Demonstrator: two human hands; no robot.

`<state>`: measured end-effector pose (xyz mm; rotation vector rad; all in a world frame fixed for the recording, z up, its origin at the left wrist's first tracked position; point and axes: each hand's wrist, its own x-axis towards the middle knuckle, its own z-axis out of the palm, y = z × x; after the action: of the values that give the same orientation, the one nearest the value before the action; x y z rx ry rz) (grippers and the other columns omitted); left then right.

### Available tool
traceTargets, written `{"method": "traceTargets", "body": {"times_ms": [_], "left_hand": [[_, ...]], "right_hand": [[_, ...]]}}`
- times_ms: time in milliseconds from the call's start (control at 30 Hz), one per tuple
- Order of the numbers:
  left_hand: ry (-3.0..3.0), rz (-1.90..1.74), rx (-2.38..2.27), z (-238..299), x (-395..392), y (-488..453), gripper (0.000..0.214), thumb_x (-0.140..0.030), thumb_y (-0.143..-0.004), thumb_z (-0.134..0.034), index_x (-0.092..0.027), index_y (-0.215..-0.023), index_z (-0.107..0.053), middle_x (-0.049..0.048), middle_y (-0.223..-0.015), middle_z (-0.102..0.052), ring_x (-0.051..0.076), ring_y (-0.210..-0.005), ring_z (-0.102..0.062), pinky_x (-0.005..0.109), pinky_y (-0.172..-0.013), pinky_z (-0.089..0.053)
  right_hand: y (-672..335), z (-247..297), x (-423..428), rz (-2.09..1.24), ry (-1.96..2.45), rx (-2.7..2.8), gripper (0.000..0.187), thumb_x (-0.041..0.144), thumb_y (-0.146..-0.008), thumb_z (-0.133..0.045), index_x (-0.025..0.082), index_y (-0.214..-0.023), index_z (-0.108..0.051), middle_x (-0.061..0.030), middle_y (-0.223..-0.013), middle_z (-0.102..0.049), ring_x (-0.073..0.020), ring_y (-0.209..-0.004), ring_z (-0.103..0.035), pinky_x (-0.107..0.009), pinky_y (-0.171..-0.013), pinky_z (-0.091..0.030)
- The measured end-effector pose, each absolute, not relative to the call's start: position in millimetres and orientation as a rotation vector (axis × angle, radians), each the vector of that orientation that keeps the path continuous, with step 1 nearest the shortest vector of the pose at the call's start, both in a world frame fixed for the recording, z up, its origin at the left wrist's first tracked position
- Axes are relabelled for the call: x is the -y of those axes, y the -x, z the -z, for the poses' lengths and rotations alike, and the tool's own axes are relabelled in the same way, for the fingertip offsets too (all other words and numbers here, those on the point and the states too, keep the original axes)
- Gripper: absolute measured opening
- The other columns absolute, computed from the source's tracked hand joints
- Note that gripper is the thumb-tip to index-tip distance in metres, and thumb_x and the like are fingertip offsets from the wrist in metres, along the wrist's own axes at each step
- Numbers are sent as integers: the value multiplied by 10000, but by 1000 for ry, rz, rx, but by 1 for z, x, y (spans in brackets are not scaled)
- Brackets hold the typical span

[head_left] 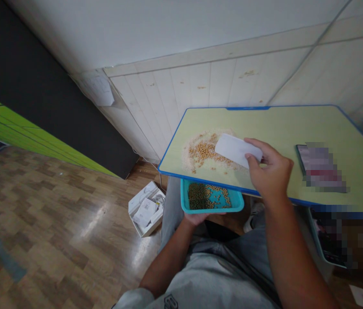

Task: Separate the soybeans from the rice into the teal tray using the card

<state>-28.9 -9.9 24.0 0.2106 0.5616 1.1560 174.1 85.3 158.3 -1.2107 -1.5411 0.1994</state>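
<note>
My right hand (272, 171) grips a flat white scraper (234, 148) between thumb and fingers, its far end over the table beside a heap of soybeans (205, 150). Pale powder or grains (187, 159) lie around the beans on the tabletop. Below the table's front edge, my left hand (197, 218) supports a turquoise tray (238, 201) from underneath; most of its fingers are hidden by the tray. Inside the tray, small dark green beans (198, 197) fill the left side and soybeans (224, 198) are scattered to the right.
A phone-like device (321, 167), partly blurred out, lies on the right of the yellow-green table (284, 124) with its blue rim. On the wooden floor at left is an open white box (145, 210) with papers and a cable. A white panelled wall (181, 92) stands behind.
</note>
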Motion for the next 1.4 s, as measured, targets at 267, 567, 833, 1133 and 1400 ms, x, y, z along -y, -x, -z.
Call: {"method": "traceTargets", "body": {"times_ms": [267, 567, 833, 1133, 1400], "left_hand": [[-234, -1102, -478, 2, 4, 32, 713, -749, -1035, -363, -314, -1491, -696, 95, -1767, -492, 527, -1663, -315, 918, -1236, -207], [-231, -1120, -448, 4, 3, 32, 774, -732, -1084, -202, -308, -1506, -694, 90, -1795, -447, 529, -1647, -343, 929, -1204, -237], [-235, -1098, -411, -3, 4, 33, 771, -705, -1090, -179, -313, -1574, -634, 68, -1842, -352, 529, -1679, -260, 922, -1247, -83], [-253, -1102, -294, 10, 6, 38, 829, -752, -1064, -159, -313, -1668, -520, 112, -1863, -283, 504, -1729, -47, 893, -1248, 35], [-239, -1091, -268, 18, 6, 41, 860, -743, -1063, -117, -284, -1653, -544, 126, -1854, -298, 496, -1733, 16, 890, -1249, 85]], "right_hand": [[-176, -152, -83, -257, 1241, 1555, 380, 186, -889, -708, 257, -1230, -859, -63, -1037, -871, -220, -752, -751, -379, -744, -639], [-183, -147, -83, -257, 1234, 1535, 376, 194, -901, -702, 254, -1238, -856, -72, -1115, -869, -228, -779, -765, -410, -767, -657], [-184, -144, -78, -265, 1181, 1497, 367, 196, -909, -698, 263, -1234, -854, -64, -1184, -869, -271, -998, -826, -417, -845, -674], [-189, -140, -77, -331, 1159, 1553, 361, 205, -895, -721, 279, -1216, -866, -55, -1157, -875, -246, -876, -807, -387, -768, -661], [-194, -134, -74, -400, 1162, 1518, 344, 250, -912, -734, 276, -1231, -858, -68, -1215, -866, -276, -1012, -831, -410, -825, -674]]}}
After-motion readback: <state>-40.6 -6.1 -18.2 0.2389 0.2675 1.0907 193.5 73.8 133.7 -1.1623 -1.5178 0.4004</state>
